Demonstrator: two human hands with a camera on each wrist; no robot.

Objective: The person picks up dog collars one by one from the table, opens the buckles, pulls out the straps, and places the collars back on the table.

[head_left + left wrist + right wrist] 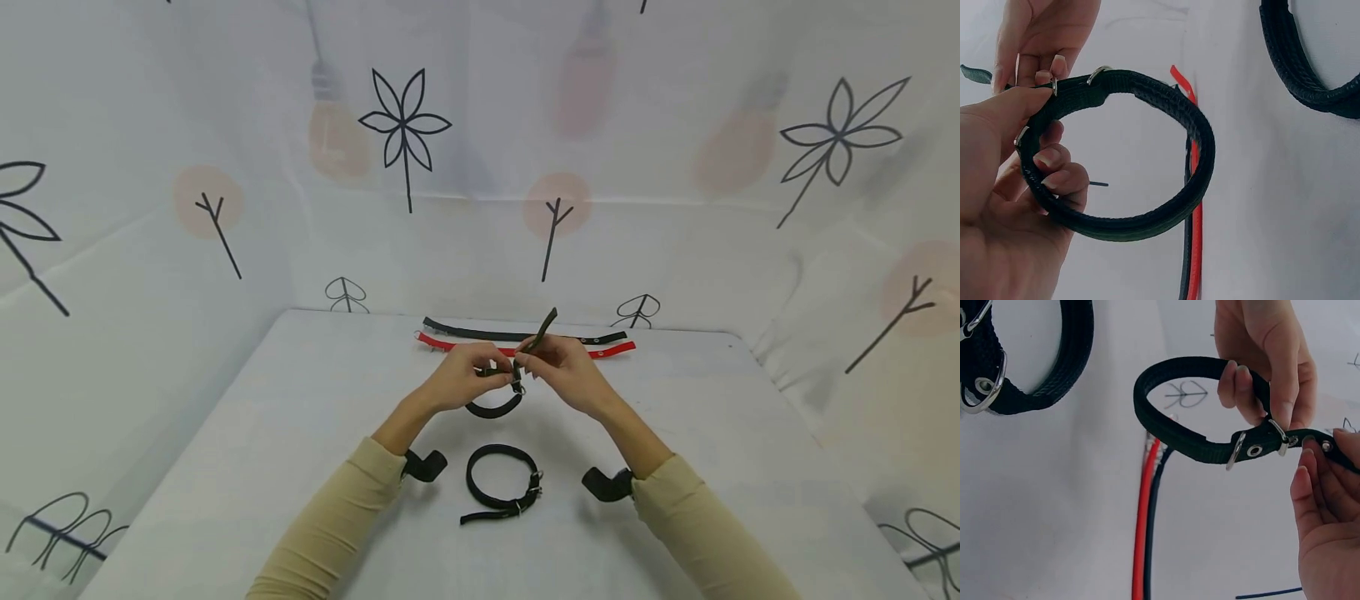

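Observation:
A black collar (pixel 492 413), bent into a loop, is held above the table between both hands. My left hand (pixel 461 379) grips it beside the metal buckle (pixel 1279 437), with the thumb on the strap and fingers curled inside the loop. The right hand (pixel 568 372) pinches the strap's free end, which has metal eyelets and runs out past the buckle. A metal D-ring (pixel 1235 450) sits on the band near the buckle. Below the hands, a second black collar (pixel 501 449) lies looped on the table, its end sticking out to the left.
Behind the hands, a straight black collar (pixel 457 331) and a red collar (pixel 615 349) lie side by side across the white table (pixel 315 392). A pale printed backdrop (pixel 480 250) rises at the table's far edge.

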